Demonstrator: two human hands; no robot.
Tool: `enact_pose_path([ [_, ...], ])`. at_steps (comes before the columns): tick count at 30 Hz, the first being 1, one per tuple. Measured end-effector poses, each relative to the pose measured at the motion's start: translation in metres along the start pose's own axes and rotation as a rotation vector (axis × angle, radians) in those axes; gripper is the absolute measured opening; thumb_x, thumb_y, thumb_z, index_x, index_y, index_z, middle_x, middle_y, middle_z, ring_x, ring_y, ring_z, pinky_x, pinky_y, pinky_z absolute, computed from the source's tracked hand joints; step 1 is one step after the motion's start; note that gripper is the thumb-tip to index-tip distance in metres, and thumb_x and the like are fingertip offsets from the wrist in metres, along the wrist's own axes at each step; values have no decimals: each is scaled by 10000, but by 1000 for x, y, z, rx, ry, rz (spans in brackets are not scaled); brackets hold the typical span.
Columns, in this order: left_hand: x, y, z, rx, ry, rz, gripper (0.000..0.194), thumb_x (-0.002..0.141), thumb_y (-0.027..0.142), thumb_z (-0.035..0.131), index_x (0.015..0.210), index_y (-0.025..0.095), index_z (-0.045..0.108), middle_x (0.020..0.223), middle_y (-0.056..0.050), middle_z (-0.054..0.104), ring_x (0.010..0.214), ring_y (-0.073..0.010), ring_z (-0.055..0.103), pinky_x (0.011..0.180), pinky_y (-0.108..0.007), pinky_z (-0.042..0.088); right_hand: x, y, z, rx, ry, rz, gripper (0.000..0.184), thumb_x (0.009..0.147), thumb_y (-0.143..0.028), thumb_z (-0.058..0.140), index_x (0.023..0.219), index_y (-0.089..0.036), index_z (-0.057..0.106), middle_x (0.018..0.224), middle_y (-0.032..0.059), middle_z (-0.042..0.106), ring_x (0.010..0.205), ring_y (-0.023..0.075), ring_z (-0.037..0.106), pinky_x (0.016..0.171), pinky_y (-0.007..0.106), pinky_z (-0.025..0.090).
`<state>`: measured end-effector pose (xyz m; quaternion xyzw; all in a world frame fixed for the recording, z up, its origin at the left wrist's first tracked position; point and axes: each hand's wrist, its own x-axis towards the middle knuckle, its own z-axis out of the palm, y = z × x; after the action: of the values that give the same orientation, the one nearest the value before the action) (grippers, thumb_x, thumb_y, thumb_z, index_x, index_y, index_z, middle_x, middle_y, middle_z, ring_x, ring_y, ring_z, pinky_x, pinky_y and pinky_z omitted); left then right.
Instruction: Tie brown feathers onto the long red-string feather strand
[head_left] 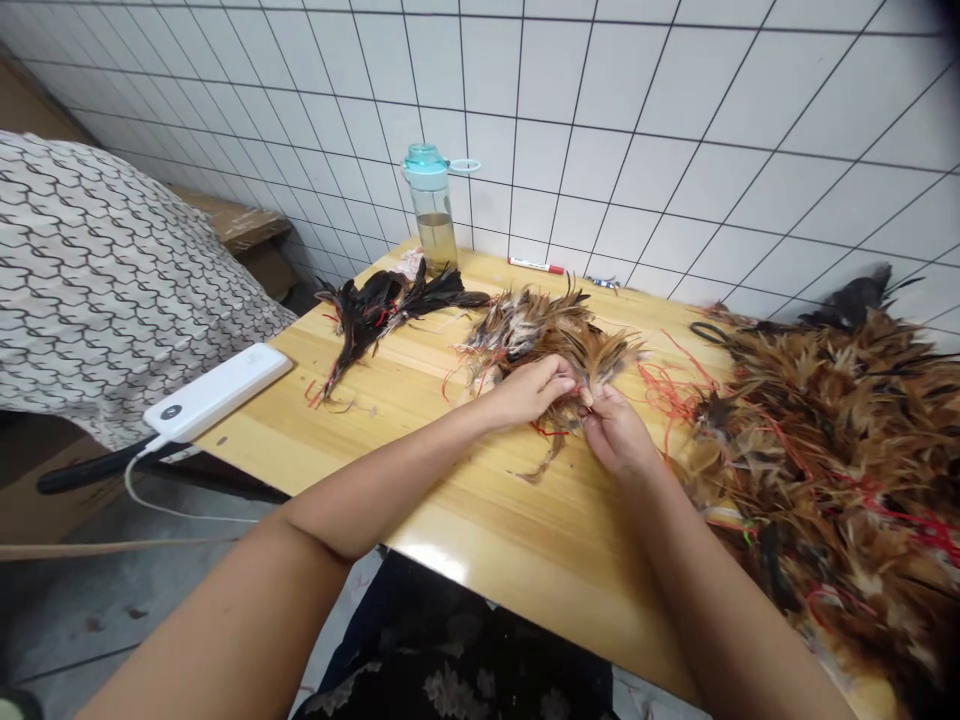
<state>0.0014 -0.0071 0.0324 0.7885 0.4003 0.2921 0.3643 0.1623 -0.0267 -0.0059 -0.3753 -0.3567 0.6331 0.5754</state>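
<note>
My left hand (534,390) is closed, thumb and fingers pinched at the base of a small bunch of brown feathers (604,352). Right beside it, my right hand (616,428) pinches the same bunch from the other side, fingertips almost touching the left ones. What exactly lies between the fingertips is too small to make out. Behind the hands is a pile of brown and grey feathers (525,320) with bits of red string. Loose red string (551,431) shows just below my fingers. Farther left lie bundles of black feathers (367,315) tied with red.
A large heap of brown feathers (840,420) covers the table's right side, beside tangled red string (671,395). At the back stand a water bottle (435,215) and a red-white marker (535,266). A white power bank (217,395) with a cable lies at the left edge.
</note>
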Motion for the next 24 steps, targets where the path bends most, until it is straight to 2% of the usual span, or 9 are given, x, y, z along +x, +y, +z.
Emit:
enact_pose_path([
  [2,-2,1,7,39,-3,18,141,928,263,443,999,178,531,1040,-45,650,966,-153,594,854,-272,441,0,3,1,-19,-6,-6,144,632,-232,735,706,-228,612,704,-16,597,691,134,540,701,267,477],
  [5,-4,-3,10,125,39,40,142,943,265,404,967,183,517,920,-31,637,849,-148,587,791,-265,432,-2,6,3,-31,-12,-6,139,640,-242,724,744,-234,631,730,-11,621,736,146,577,774,289,494],
  [8,-6,-7,5,177,62,52,149,944,256,388,927,183,517,837,-17,610,774,-140,561,748,-256,416,-3,6,4,-50,0,-17,125,655,-245,713,740,-238,621,729,-14,630,771,151,602,822,301,497],
  [12,-7,-7,-6,191,12,-9,150,931,253,403,915,185,535,816,-6,607,764,-142,555,748,-258,412,-1,5,0,-68,72,-48,173,629,-229,730,777,-241,642,775,-15,664,837,164,616,887,313,489],
  [15,-7,-5,-8,143,38,-42,158,919,256,430,1008,185,539,904,-23,643,843,-159,588,798,-273,425,1,5,-2,-92,84,-53,187,619,-248,743,787,-243,661,813,-11,687,878,180,620,916,327,485],
  [19,-8,-3,-3,35,52,-10,185,912,261,460,1067,191,536,997,-35,664,940,-162,613,850,-269,437,-1,5,0,-89,42,-36,189,638,-283,732,813,-249,669,834,3,694,874,198,628,863,348,510],
  [24,-8,-9,-3,-56,74,-44,216,931,268,433,1048,177,590,914,-29,652,844,-145,586,784,-255,446,-3,3,2,-108,38,-55,187,664,-299,733,825,-249,652,820,9,678,871,189,630,862,338,505],
])
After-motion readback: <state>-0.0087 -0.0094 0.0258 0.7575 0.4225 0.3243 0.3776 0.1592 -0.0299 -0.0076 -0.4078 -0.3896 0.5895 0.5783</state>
